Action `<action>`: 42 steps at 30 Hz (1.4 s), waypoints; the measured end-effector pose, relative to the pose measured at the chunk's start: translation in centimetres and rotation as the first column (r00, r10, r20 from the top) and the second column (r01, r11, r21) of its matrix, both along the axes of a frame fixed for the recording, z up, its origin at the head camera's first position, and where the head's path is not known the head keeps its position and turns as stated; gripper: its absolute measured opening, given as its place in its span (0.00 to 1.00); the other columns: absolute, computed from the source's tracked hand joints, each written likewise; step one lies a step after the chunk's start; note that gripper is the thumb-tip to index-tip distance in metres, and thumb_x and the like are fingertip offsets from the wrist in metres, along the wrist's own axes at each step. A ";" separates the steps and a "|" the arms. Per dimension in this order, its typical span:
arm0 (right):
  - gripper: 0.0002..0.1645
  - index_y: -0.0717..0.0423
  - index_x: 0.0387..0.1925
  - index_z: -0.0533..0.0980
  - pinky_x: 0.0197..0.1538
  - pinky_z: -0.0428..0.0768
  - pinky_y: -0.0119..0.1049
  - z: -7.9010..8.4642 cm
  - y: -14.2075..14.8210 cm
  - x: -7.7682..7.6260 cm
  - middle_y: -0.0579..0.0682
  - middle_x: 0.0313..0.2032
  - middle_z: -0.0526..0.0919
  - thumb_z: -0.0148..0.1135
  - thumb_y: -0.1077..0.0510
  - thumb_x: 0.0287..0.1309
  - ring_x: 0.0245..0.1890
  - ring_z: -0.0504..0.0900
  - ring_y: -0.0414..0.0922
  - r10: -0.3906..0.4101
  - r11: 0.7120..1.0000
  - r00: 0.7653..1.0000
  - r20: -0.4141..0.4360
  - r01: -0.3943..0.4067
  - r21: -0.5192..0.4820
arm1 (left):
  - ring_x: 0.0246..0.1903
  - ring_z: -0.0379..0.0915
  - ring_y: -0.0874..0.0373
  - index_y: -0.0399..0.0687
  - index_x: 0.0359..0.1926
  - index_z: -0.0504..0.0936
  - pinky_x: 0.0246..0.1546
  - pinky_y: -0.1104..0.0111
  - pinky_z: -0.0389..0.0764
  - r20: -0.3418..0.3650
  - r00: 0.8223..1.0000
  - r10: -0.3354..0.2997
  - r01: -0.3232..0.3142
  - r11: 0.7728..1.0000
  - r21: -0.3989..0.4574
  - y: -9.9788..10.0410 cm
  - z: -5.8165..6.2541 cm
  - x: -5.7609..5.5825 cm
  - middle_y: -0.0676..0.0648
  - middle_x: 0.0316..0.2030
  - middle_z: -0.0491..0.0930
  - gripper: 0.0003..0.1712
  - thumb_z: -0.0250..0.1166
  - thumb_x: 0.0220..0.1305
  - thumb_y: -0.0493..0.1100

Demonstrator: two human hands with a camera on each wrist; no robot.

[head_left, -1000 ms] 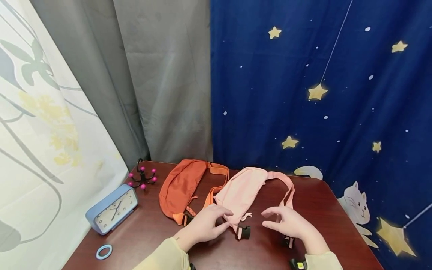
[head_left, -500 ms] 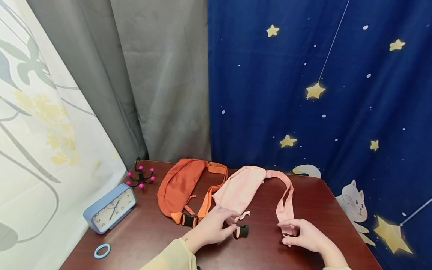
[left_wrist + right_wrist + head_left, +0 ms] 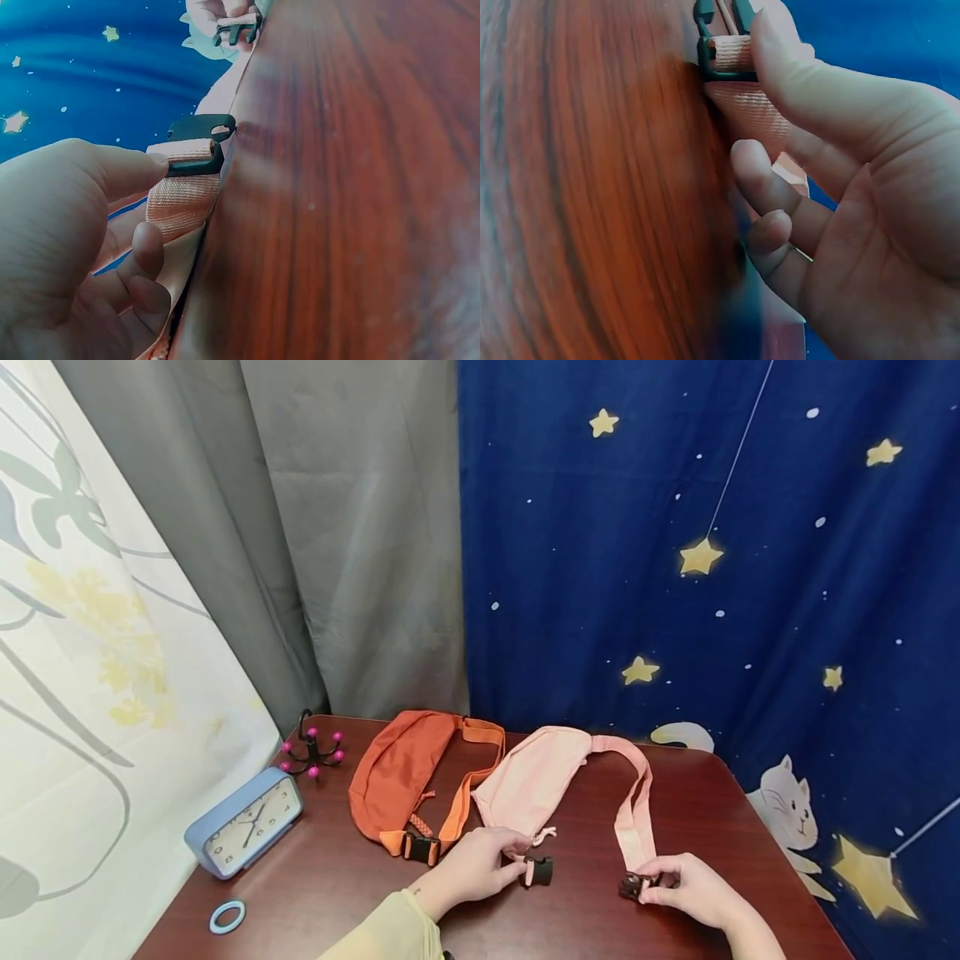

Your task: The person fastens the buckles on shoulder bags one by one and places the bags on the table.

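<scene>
A pink waist bag [image 3: 532, 777] lies on the table, its strap [image 3: 636, 802] curving off to the right. My left hand [image 3: 483, 864] pinches the webbing at the black socket half of its buckle [image 3: 538, 871]; in the left wrist view the thumb presses on that buckle's edge [image 3: 193, 166]. At the strap's far end my right hand [image 3: 693, 893] pinches the pronged buckle half [image 3: 632, 885]. In the right wrist view the thumb lies on the webbing beside the prongs [image 3: 741, 15]. The two halves are apart, with bare table between them.
An orange waist bag [image 3: 405, 768] with its buckle [image 3: 422, 849] fastened lies left of the pink one. Further left are a blue clock [image 3: 247, 822], a light-blue ring [image 3: 227, 917] and a black hook rack [image 3: 313, 756] with pink knobs. Curtains [image 3: 375, 543] hang behind the table.
My right hand has come down to the strap's end and taken hold of the pronged buckle half. My left hand has shifted slightly right and now pinches the webbing by the socket half.
</scene>
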State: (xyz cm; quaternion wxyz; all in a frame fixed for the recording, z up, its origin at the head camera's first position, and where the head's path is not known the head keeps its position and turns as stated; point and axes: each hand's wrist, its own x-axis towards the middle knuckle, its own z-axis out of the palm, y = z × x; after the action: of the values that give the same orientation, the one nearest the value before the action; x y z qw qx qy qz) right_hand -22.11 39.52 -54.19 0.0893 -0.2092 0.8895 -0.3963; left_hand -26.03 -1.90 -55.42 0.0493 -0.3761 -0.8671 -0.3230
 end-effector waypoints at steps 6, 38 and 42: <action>0.10 0.52 0.44 0.90 0.37 0.79 0.29 -0.1 -1.7 -1.0 0.39 0.32 0.88 0.81 0.55 0.63 0.32 0.79 0.29 -0.058 0.998 0.997 -0.059 0.058 0.005 | 0.46 0.87 0.70 0.52 0.56 0.92 0.53 0.71 0.86 0.043 0.999 0.012 -0.012 1.000 0.006 0.2 0.0 -0.1 0.57 0.46 0.94 0.14 0.74 0.73 0.47; 0.20 0.70 0.63 0.81 0.22 0.77 0.31 -3.2 -11.3 -5.5 0.62 0.21 0.86 0.64 0.61 0.79 0.17 0.76 0.32 0.026 0.959 0.999 0.029 -0.017 -0.281 | 0.26 0.77 0.75 0.55 0.55 0.91 0.32 0.76 0.80 0.258 0.965 0.053 -0.124 0.955 0.269 0.0 -2.1 -0.5 0.53 0.40 0.93 0.13 0.73 0.75 0.51; 0.19 0.68 0.62 0.83 0.22 0.77 0.31 -3.2 -11.7 -5.2 0.58 0.20 0.86 0.64 0.60 0.79 0.17 0.75 0.32 0.023 0.964 0.999 0.034 -0.013 -0.266 | 0.26 0.77 0.75 0.55 0.55 0.91 0.31 0.76 0.80 0.257 0.965 0.047 -0.118 0.956 0.268 0.1 -2.2 -0.4 0.53 0.39 0.93 0.13 0.73 0.75 0.51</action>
State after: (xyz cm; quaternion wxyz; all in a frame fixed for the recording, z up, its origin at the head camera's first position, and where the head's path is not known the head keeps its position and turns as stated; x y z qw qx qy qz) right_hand -27.28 27.85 -57.38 0.0803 -0.2201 0.8246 -0.5150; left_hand -26.44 -1.85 -57.64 0.0068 -0.2853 -0.8268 -0.4848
